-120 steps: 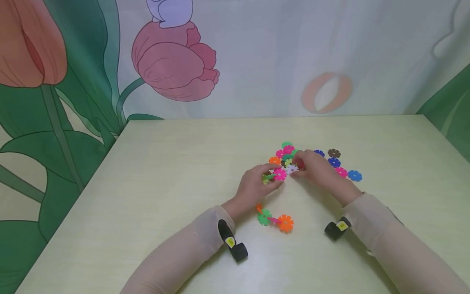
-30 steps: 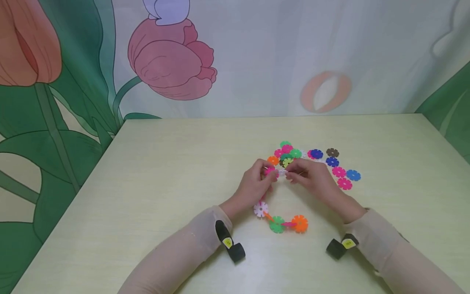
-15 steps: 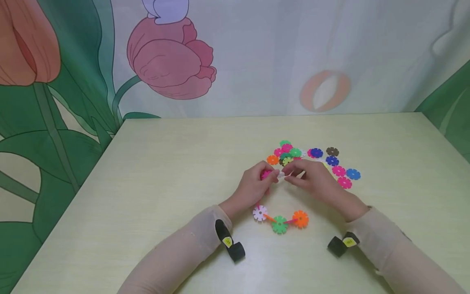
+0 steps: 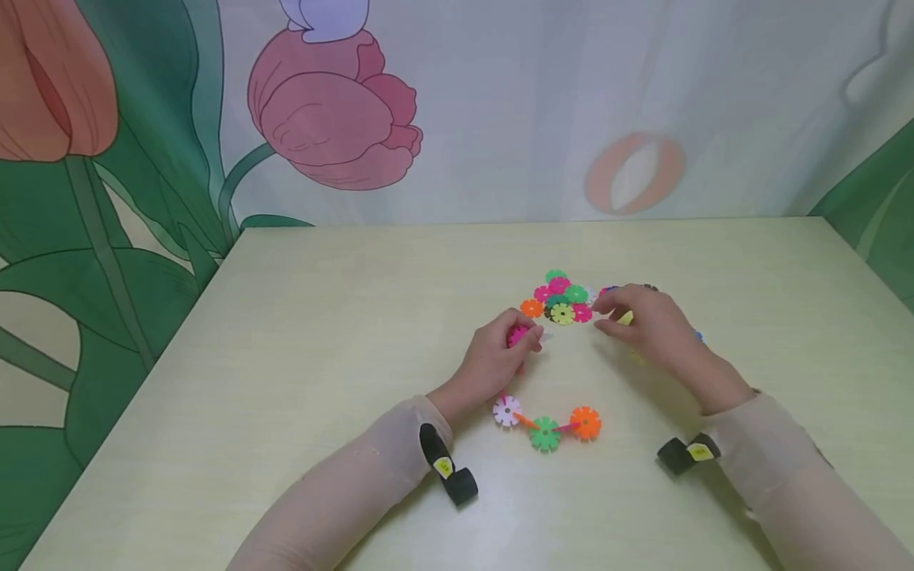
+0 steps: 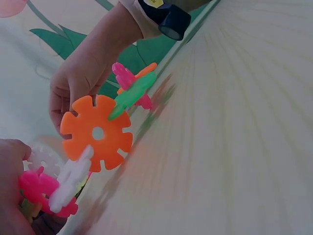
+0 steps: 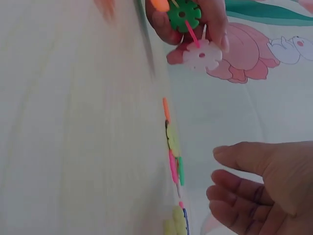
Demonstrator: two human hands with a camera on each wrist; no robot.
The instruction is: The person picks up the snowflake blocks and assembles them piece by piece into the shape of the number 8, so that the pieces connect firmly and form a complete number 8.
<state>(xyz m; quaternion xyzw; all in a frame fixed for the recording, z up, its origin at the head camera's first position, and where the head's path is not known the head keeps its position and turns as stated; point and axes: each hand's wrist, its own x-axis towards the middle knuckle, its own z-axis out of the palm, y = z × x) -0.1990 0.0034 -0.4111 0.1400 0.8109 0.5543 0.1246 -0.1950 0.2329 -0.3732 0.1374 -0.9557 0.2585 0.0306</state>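
My left hand (image 4: 489, 353) grips a chain of flower-shaped plastic snowflake discs. A pink disc (image 4: 517, 337) sits between its fingers and thumb, and a white disc (image 4: 547, 335) sticks out past the fingertips. From below the hand the chain runs on through another white disc (image 4: 507, 411) and a green disc (image 4: 546, 434) to an orange disc (image 4: 585, 424). My right hand (image 4: 653, 327) hovers by the loose discs, thumb and fingers apart with nothing between them, as the right wrist view also shows. Yellow discs (image 4: 626, 318) lie partly hidden under it.
A pile of loose discs (image 4: 562, 314) in several colours lies on the table (image 4: 321, 357), just beyond the left hand. More discs at the right are mostly covered by the right hand. Behind the table's far edge hangs a flower-printed curtain (image 4: 500, 119).
My right hand has come away from the white disc and moved right and farther back, over the loose discs. The left hand stays nearly still with the chain.
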